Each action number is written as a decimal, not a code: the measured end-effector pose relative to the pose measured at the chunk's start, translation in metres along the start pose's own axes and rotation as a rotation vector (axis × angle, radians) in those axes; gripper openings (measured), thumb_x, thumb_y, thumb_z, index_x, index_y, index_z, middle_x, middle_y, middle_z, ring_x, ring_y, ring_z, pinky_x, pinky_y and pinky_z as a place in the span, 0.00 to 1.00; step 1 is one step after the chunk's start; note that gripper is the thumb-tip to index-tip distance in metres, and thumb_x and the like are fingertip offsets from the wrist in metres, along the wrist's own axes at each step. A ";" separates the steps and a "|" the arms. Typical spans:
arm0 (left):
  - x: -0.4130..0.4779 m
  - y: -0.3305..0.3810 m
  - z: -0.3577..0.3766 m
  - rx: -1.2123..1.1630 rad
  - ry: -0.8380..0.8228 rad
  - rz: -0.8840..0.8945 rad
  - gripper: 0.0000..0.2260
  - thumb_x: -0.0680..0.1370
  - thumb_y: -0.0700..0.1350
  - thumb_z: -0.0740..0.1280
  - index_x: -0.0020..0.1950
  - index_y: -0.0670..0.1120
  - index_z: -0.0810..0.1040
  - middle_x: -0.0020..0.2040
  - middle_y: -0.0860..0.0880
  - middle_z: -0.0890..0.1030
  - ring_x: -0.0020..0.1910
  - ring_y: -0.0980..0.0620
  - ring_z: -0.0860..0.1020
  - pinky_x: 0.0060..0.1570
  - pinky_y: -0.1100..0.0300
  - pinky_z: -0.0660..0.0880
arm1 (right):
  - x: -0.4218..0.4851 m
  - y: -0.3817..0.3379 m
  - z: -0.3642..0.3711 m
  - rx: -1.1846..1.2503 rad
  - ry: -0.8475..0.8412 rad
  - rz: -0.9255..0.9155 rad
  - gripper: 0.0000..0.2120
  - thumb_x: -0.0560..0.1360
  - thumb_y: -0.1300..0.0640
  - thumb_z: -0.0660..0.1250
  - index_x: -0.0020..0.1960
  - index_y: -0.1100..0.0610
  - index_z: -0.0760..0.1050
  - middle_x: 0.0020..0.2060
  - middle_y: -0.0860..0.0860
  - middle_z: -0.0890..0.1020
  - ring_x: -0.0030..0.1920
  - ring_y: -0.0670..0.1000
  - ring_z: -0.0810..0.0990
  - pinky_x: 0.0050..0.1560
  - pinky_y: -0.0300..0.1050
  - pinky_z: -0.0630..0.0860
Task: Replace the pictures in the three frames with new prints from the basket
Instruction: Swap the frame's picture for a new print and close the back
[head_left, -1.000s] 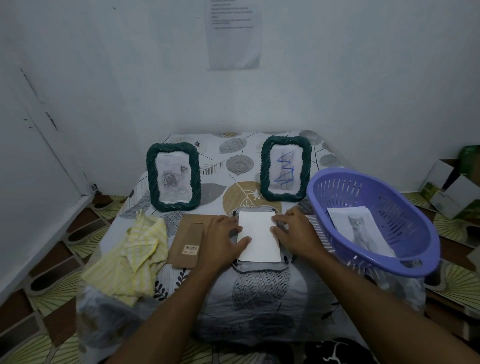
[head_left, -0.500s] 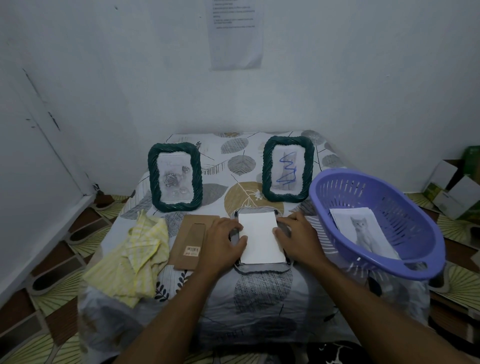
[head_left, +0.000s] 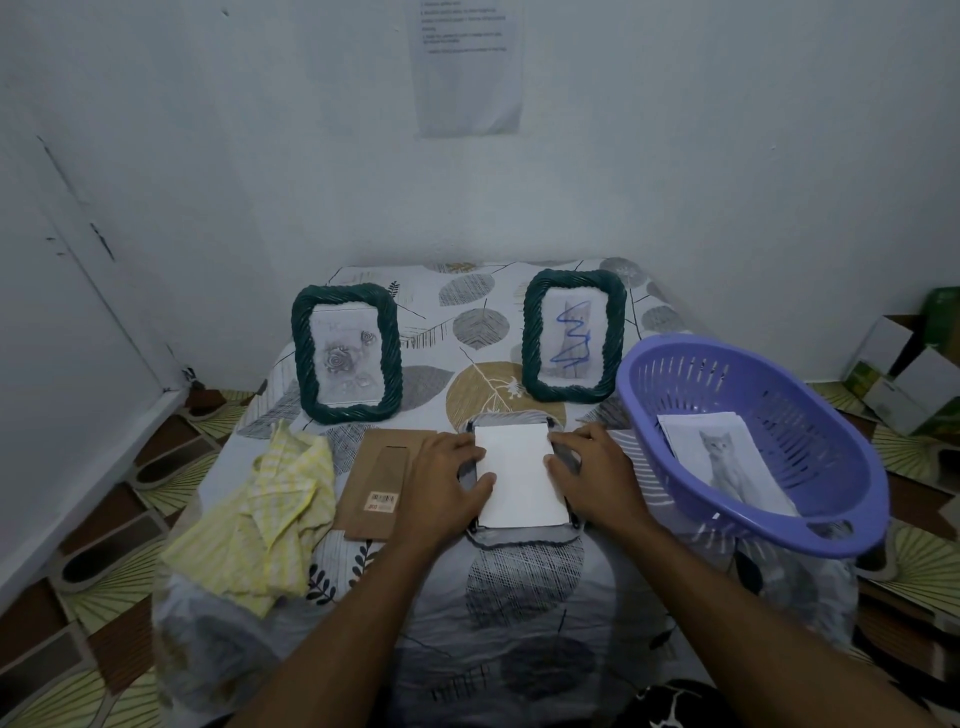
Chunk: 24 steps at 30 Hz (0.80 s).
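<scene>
Inventory, all places taken from the face-down frame (head_left: 519, 534) on the leaf-patterned table (head_left: 524, 587).

1. White print (head_left: 519, 475): lies blank side up on the back of the face-down frame, inside its dark rim.
2. My left hand (head_left: 441, 478): at the frame's left side, thumb flat on the print, fingertips at its left edge. It presses and is not clasped round anything.
3. My right hand (head_left: 597, 473): at the frame's right side, fingertips on the print's right edge. It also presses and grasps nothing.
4. Brown backing board (head_left: 382, 483): flat just left of the frame, partly under my left hand.
5. Yellow cloth (head_left: 270, 514): crumpled, further left, beyond the board.
6. Rose frame (head_left: 345, 353): upright, behind and to the left.
7. Scribble frame (head_left: 573, 335): upright, behind and slightly right, with blue pen marks across its picture.
8. Purple basket (head_left: 779, 410): right of the frame, near my right hand.
9. Cat print (head_left: 722, 462): lies inside the basket.
</scene>
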<state>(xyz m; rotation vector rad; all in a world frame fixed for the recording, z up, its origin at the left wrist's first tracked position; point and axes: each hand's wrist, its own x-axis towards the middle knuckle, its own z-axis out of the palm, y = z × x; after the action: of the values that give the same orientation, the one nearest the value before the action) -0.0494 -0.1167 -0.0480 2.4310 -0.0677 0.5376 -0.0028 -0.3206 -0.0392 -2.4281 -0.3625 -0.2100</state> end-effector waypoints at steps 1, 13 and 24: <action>0.000 0.000 0.000 0.000 -0.008 -0.002 0.17 0.72 0.49 0.72 0.59 0.45 0.82 0.62 0.49 0.78 0.62 0.52 0.71 0.62 0.58 0.66 | 0.000 0.000 0.000 -0.005 0.000 -0.002 0.19 0.76 0.51 0.66 0.65 0.55 0.76 0.55 0.52 0.75 0.53 0.52 0.76 0.53 0.42 0.70; 0.003 0.012 -0.012 -0.159 0.014 -0.101 0.14 0.75 0.47 0.70 0.59 0.46 0.80 0.58 0.49 0.80 0.56 0.53 0.75 0.58 0.55 0.73 | -0.003 -0.001 0.000 0.057 0.038 0.004 0.16 0.77 0.52 0.65 0.63 0.54 0.76 0.55 0.51 0.76 0.54 0.52 0.76 0.53 0.42 0.68; 0.001 -0.035 -0.053 0.333 0.020 -0.359 0.13 0.71 0.45 0.69 0.45 0.36 0.75 0.48 0.37 0.76 0.50 0.40 0.74 0.51 0.51 0.71 | -0.004 -0.002 -0.001 0.083 0.062 0.013 0.14 0.77 0.52 0.65 0.61 0.55 0.78 0.54 0.52 0.78 0.52 0.52 0.77 0.54 0.46 0.73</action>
<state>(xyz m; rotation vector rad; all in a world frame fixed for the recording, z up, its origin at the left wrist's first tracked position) -0.0618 -0.0572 -0.0304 2.6705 0.4939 0.4348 -0.0076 -0.3205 -0.0377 -2.3367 -0.3209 -0.2583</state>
